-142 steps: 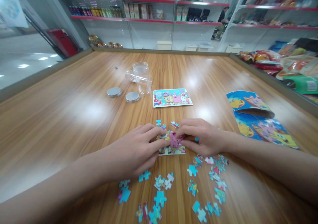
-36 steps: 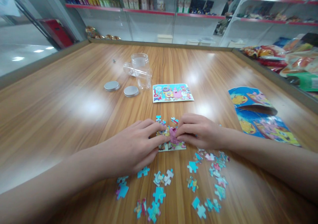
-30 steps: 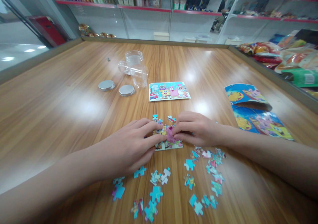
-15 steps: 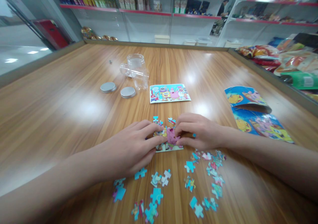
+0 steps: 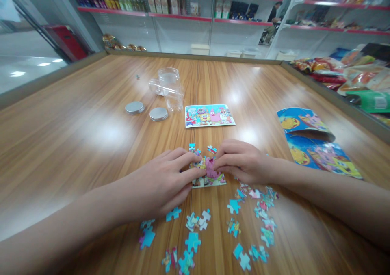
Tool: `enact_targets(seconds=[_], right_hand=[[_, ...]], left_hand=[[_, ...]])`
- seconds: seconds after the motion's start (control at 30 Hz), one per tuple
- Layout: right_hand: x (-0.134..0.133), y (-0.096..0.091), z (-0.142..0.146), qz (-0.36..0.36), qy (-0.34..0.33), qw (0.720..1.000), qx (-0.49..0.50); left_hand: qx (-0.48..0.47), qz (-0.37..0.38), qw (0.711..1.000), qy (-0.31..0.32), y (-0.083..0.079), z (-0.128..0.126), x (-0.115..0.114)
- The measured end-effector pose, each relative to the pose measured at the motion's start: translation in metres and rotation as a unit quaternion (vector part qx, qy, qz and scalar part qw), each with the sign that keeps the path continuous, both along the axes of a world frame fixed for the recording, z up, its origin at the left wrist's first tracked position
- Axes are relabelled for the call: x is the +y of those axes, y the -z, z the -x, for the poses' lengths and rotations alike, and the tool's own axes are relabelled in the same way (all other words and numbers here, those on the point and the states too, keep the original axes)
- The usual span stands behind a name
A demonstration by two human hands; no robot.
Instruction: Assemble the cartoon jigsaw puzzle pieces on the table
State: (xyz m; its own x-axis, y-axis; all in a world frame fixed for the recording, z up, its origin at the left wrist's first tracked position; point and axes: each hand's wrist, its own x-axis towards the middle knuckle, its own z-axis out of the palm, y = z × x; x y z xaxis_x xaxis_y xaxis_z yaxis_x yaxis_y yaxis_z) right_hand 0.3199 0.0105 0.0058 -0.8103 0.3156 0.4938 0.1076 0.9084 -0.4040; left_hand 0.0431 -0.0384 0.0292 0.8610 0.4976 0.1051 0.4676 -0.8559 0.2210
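Note:
A small joined patch of jigsaw puzzle lies on the wooden table between my hands. My left hand rests beside it on the left, fingers curled and fingertips pressing its left edge. My right hand sits on its right, fingers bent and pinching at the pink part. Several loose puzzle pieces lie scattered nearer to me, more of them in a cluster at the right. Two or three pieces lie just beyond the patch.
A printed reference picture lies further out. Behind it stand a clear plastic jar and two round metal lids. A colourful printed bag lies at the right. Snack packets pile along the right edge. Shop shelves line the back.
Both hands stay on the puzzle patch with only slight finger shifts. The view has swayed a little.

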Motion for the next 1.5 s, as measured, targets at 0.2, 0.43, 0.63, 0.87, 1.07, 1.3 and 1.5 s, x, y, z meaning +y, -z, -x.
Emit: enact_targets(seconds=[0.2,0.43,0.63,0.87,1.07,1.3,1.5], right_hand=[[0.0,0.0,0.0008,0.023,0.022,0.999,-0.022],[0.0002,0.0004,0.001,0.041,0.0,0.999,0.013],[-0.0013,0.0004,-0.0006,0.055,0.025,0.997,0.047],[-0.0004,-0.0001,0.0002,0.033,0.006,0.999,0.012],[-0.0017,0.0007,-0.0001,0.038,0.009,0.999,0.029],[-0.0026,0.0008,0.0017,0.042,-0.011,0.999,0.007],[-0.0026,0.0005,0.0033,0.02,-0.018,1.0,-0.005]], left_hand=[[0.001,0.001,1.0,0.001,-0.0007,-0.0004,0.0],[0.008,0.002,1.0,0.0,-0.0003,-0.0001,0.0006],[0.008,0.002,1.0,0.003,0.0009,0.0001,0.0007],[0.008,0.001,1.0,0.001,0.0007,0.0001,0.0004],[0.009,0.002,1.0,0.002,0.0003,-0.0006,0.0014],[0.007,0.007,1.0,0.001,0.0006,-0.0002,0.0004],[0.006,0.007,1.0,-0.001,-0.0008,-0.0008,0.0002]])
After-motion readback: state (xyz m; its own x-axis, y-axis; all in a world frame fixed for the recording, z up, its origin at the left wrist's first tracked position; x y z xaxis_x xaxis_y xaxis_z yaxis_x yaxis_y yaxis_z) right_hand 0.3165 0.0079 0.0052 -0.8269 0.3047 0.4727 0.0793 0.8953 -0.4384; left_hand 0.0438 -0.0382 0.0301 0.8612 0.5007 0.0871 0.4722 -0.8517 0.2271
